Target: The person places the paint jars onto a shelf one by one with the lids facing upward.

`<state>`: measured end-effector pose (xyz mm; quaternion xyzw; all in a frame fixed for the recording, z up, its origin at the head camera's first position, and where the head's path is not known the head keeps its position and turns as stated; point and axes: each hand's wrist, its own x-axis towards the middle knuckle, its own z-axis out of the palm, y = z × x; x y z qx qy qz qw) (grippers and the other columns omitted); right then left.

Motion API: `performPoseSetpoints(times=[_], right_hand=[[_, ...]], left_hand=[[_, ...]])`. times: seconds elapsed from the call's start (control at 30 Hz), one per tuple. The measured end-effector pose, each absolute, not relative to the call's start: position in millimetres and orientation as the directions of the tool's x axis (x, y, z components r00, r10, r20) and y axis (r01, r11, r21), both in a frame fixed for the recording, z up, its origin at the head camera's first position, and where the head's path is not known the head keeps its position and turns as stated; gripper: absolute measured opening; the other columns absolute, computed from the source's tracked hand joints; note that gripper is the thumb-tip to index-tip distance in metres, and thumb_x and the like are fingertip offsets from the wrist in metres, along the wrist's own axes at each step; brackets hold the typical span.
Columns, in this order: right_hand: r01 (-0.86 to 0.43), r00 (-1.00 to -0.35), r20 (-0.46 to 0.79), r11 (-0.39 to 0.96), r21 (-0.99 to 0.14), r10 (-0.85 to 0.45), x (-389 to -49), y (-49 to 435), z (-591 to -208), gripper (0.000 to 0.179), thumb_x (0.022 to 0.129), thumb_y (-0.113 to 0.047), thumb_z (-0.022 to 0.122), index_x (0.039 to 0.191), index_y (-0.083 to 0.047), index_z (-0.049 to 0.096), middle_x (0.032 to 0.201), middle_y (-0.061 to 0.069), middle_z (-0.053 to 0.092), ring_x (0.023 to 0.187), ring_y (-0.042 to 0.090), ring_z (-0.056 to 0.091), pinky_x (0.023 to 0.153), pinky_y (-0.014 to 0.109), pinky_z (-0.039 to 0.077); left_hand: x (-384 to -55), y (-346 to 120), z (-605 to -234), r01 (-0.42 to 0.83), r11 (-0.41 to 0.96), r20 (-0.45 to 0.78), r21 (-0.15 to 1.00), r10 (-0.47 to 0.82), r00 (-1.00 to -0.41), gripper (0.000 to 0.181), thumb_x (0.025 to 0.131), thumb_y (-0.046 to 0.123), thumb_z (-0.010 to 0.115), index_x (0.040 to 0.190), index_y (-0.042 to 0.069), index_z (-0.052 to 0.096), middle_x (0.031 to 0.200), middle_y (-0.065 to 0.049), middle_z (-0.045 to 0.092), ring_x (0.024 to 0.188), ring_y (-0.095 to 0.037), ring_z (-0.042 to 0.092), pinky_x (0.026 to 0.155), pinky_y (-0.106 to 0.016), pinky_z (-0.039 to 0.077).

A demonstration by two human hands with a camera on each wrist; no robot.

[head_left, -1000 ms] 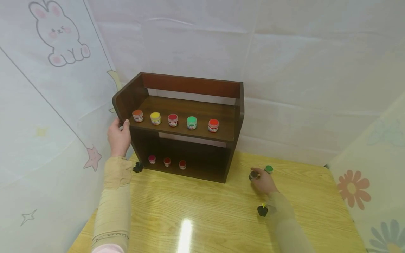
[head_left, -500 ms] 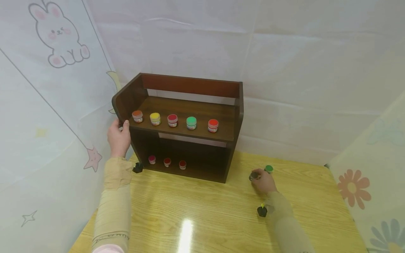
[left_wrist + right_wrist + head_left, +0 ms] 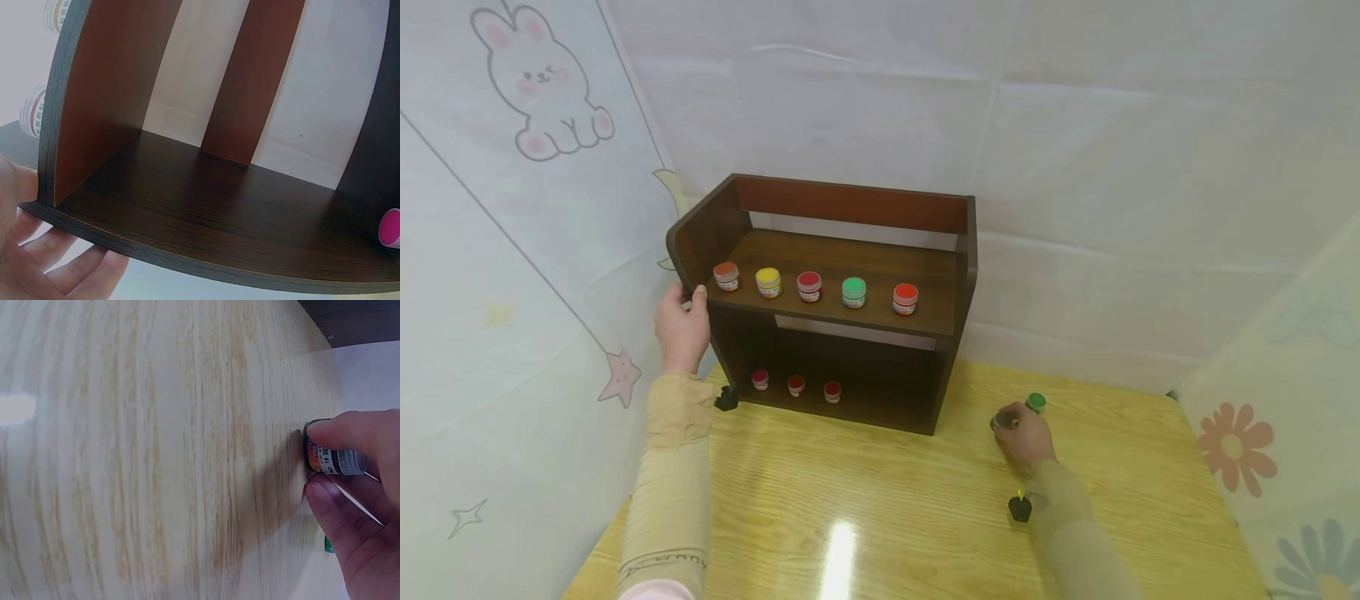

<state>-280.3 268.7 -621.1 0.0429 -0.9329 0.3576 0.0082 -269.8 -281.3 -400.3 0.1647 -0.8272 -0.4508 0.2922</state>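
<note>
My left hand [image 3: 683, 332] grips the left side of a dark brown two-tier shelf [image 3: 850, 250], near the front of its upper board. In the left wrist view its fingers [image 3: 94, 275] curl under that edge. To the right of the shelf, my right hand [image 3: 1030, 435] pinches a small dark paint jar [image 3: 1001, 422] between thumb and fingers. The right wrist view shows the paint jar's printed label [image 3: 328, 459], with its base at or very near the tabletop. Just behind this hand stands a green-lidded paint jar [image 3: 1036, 402].
Along the upper board's front stand several paint jars, from orange [image 3: 726, 277] to red [image 3: 905, 299]. The lower board holds three jars, one magenta [image 3: 760, 380]. Black objects lie by the shelf's left foot [image 3: 727, 397] and near my right wrist [image 3: 1020, 507]. Cloth walls enclose the wooden table [image 3: 880, 500].
My right hand has shifted very slightly and now covers more of the dark paint jar's lid. My left hand stays on the shelf, and the other jars have not moved.
</note>
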Motion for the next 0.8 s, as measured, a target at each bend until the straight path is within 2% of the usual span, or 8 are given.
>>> performPoseSetpoints(times=[0.5,0.8], right_hand=[[-0.060,-0.998,0.067,0.694,-0.717,-0.017,-276.7,270.3,-616.4,0.037,0.090,-0.012,0.072,0.120,0.004,0.058,0.122,0.028,0.061,0.104,0.043,0.061,0.085,0.057,0.052],[-0.062,-0.997,0.069,0.652,-0.755,-0.015,-271.5,265.3,-594.9,0.038,0.093,-0.015,0.073,0.123,0.003,0.056,0.128,0.028,0.058,0.106,0.041,0.062,0.085,0.055,0.054]], left_hand=[[-267.2,-280.2,-398.4,-0.017,0.529,0.315,0.849,-0.532,-0.786,0.042,0.108,0.031,0.047,0.129,-0.003,0.059,0.133,-0.022,0.061,0.126,-0.036,0.055,0.104,-0.050,0.045],[-267.3,-280.2,-398.3,-0.018,0.530,0.317,0.848,-0.533,-0.784,0.042,0.108,0.032,0.047,0.128,-0.003,0.060,0.133,-0.022,0.061,0.125,-0.036,0.056,0.104,-0.050,0.045]])
